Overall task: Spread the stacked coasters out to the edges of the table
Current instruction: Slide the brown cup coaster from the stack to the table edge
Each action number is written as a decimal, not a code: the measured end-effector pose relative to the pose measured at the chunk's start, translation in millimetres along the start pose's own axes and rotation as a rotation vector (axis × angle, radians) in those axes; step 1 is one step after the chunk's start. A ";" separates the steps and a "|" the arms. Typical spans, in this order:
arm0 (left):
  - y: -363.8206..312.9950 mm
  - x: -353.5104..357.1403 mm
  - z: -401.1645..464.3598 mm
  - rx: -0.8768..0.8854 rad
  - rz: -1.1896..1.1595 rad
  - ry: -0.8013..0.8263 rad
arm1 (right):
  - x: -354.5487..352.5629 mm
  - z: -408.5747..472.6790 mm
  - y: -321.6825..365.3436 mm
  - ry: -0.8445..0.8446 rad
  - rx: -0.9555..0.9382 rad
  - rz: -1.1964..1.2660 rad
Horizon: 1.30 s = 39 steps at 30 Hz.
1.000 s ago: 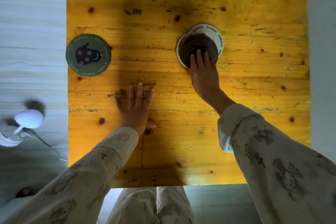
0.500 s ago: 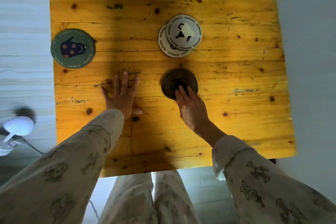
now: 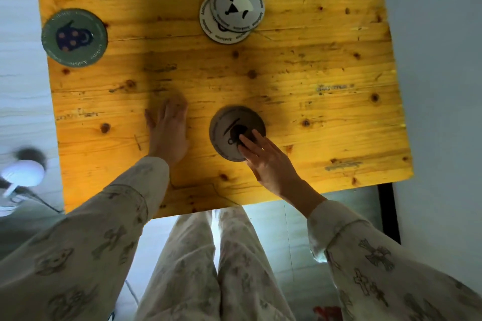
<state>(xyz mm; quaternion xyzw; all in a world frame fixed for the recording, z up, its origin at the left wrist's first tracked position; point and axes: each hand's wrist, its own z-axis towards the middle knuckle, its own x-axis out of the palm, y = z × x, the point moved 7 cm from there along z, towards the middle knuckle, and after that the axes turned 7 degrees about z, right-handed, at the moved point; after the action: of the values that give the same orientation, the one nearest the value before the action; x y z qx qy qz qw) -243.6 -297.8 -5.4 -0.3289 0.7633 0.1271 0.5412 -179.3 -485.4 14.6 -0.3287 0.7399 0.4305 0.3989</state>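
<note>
At the frame's upper left, a green coaster overhangs the wooden table edge. The left hand lies flat, fingers spread. Upper centre, two white coasters overlap. The right hand presses extended fingertips on a grey coaster at centre.

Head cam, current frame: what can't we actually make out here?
- Stack, head view: the top white coaster covers most of the one under it; whether more lie beneath cannot be told.
- Dark coaster: right hand fingertips cover its near edge, and shadow dims the print.
- Green coaster: rim lettering blurred, unreadable.
- Table: far edge cut off by the frame top.
- White object on the floor: motion-blurred, unidentifiable.
</note>
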 end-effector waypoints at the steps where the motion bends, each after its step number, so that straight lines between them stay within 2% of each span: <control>1: -11.5 -2.4 -0.6 0.034 -0.006 -0.032 | 5.5 -1.3 -2.2 0.056 0.027 0.058; 3: -37.8 -4.6 1.3 0.145 -0.054 -0.061 | 9.1 -4.4 -4.8 0.081 0.093 0.194; 5: -62.2 -0.7 5.0 0.240 -0.085 -0.024 | 0.7 -9.2 -8.9 -0.075 0.214 0.383; 7: -78.4 6.5 8.0 0.274 -0.079 0.051 | -7.1 -18.0 -20.5 -0.276 0.437 0.585; 8: -83.1 9.3 8.7 0.276 -0.075 0.081 | -4.4 -22.4 -26.6 -0.312 0.556 0.689; 11: -87.5 12.9 4.2 0.278 -0.078 0.135 | 13.4 -24.4 -33.3 -0.220 0.833 1.087; 13: -83.4 14.2 -5.4 0.258 -0.114 0.160 | 16.4 -22.8 -31.0 -0.209 0.957 1.380; 14: -79.1 14.7 -11.7 0.230 -0.141 0.158 | 14.4 -22.1 -31.6 -0.224 0.995 1.447; 16: -66.1 15.5 -26.5 0.135 -0.230 0.115 | 2.7 -19.0 -37.3 -0.272 0.990 1.460; 19: -45.2 27.2 -54.9 -0.064 -0.526 0.094 | -14.9 -11.2 -46.7 -0.295 0.929 1.500; 21: -37.5 37.7 -74.3 -0.178 -0.709 0.123 | -15.6 -11.5 -56.4 -0.322 0.987 1.513; 23: -32.6 41.8 -81.4 -0.249 -0.797 0.118 | -10.7 -17.2 -62.7 -0.316 1.080 1.445; 25: -28.8 35.8 -71.9 -0.286 -0.755 0.095 | -3.9 -24.7 -61.3 -0.294 1.130 1.402; 27: -37.4 24.0 -52.1 -0.208 -0.696 0.117 | 5.0 -32.5 -55.9 -0.297 1.151 1.405; 30: -63.0 11.0 -30.1 -0.054 -0.611 0.249 | 22.7 -42.3 -46.0 -0.280 1.187 1.428; 33: -82.1 9.6 -27.1 0.010 -0.473 0.349 | 29.5 -43.1 -39.2 -0.288 1.202 1.512; 36: -78.7 15.0 -41.7 -0.067 -0.425 0.287 | 23.7 -39.9 -44.1 -0.319 1.162 1.452; 39: -65.6 29.8 -69.1 -0.205 -0.546 0.254 | 15.3 -34.8 -46.0 -0.326 1.091 1.417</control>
<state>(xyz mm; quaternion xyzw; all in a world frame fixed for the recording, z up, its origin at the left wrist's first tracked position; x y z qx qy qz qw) -258.8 -395.9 4.5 -0.5877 0.6916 0.0112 0.4197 -159.0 -537.9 -5.2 0.5029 0.8042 0.2059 0.2406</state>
